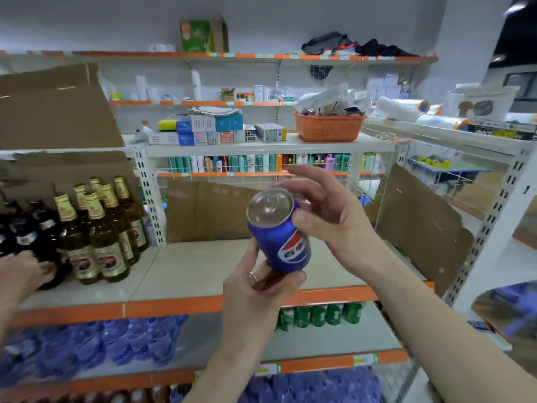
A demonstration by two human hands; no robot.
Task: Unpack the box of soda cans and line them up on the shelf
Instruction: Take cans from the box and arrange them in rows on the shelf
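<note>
The right forearm comes in from five o'clock, closest to me, and leads up to the right hand (328, 216), which cups the blue soda can (277, 232) from its three o'clock side. The thumb presses the can's wall just under the rim, while the other fingers arch over and behind the top, only loosely curled. The left hand (255, 289) reaches up from six o'clock and takes the can's base, thumb and fingers wrapped round the bottom edge; a ring shows on one finger. So both hands grip the one can, neither spread flat.

The can is tilted, its silver top leaning toward eleven o'clock and its logo facing the person. I'd say it is held that way to turn the label outward before it goes down. It hangs in the air above the front of the shelf (203, 269), touching nothing but the hands.

The bare stretch of shelf directly beyond the can looks like the intended spot. At nine o'clock stand brown beer bottles (101, 237), and another person's hand (20, 274) rests among the darker ones. Flattened cardboard (203, 210) lines the back at twelve o'clock. No cans stand on this shelf yet, and I cannot see the box itself.
</note>
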